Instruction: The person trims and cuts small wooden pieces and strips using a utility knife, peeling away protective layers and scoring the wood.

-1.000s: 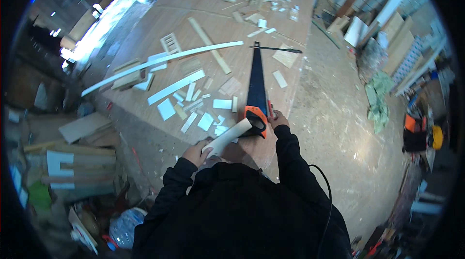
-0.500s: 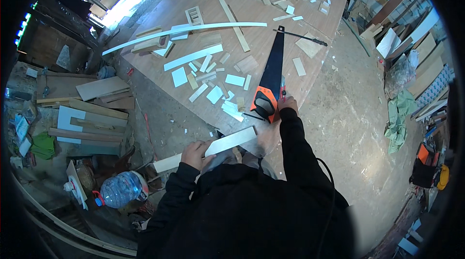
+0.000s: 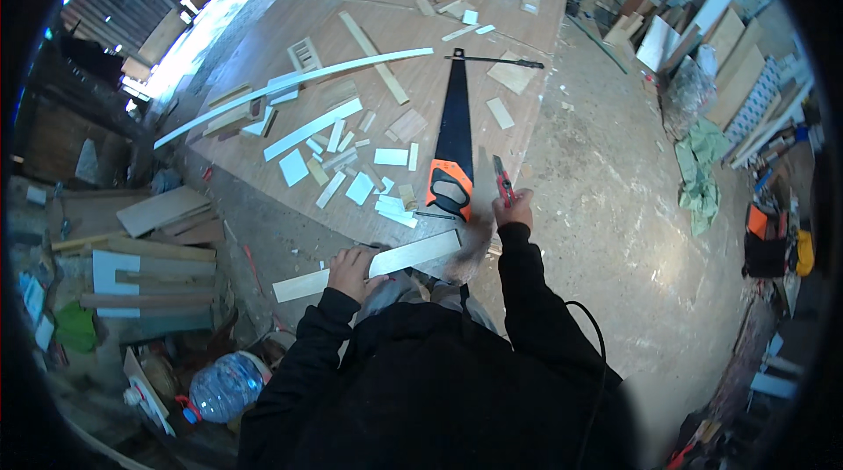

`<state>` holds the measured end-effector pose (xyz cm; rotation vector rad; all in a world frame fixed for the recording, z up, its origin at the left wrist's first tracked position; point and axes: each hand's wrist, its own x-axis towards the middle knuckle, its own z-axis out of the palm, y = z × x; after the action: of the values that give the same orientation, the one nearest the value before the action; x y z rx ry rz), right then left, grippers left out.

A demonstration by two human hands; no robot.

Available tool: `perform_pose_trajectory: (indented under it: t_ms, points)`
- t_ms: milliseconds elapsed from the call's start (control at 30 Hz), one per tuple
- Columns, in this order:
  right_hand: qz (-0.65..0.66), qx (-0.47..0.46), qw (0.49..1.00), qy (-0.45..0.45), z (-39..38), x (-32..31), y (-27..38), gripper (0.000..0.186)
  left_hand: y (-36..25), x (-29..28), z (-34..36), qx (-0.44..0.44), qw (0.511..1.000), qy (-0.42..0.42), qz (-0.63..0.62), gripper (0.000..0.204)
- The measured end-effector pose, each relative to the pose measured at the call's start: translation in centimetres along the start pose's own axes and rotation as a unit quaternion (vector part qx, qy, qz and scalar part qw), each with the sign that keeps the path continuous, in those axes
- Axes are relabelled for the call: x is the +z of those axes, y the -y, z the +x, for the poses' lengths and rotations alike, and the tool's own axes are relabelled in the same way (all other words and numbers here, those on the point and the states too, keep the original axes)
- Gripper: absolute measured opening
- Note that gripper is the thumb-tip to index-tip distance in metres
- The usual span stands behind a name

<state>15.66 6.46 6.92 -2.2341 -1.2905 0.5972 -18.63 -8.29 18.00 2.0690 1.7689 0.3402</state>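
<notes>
Two bare hands are at work, both in dark sleeves. The left hand is low and close to the body, its forearm angled forward, with the fingers wrapped across the middle of a pale wooden board. The board slants in front of the lap, one end out to the left, the other rising toward the near edge of the surface. The right hand reaches farther forward on a nearly straight arm, near the surface's right edge; its fingers are curled closed round a red cutter knife, which points away from the body.

One handsaw with an orange and black handle lies on the surface, left of the knife and apart from it, handle toward the person. One thin dark rod lies crosswise at its tip. To the saw's right are two flat wood pieces: a squarish one near the rod and a narrower rectangle. To its left are one long white strip, one wooden slat crossed by it and one slotted block. Many small offcuts lie nearer, too crowded to count surely. One large clear bottle lies at lower left.
</notes>
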Motion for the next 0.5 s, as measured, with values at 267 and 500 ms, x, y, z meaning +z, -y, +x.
perform_pose_trajectory:
  t_ms: [267,500]
  points:
    - [0.284,0.124,0.94,-0.141,-10.3,-5.0,-11.8,0.036,2.6,5.5,5.1,0.131,0.987,0.091,-0.022,0.053]
    - [0.346,0.254,0.876,-0.22,-23.3,-7.6,-14.3,0.039,1.9,13.4,9.6,0.244,0.965,0.089,-0.046,0.049]
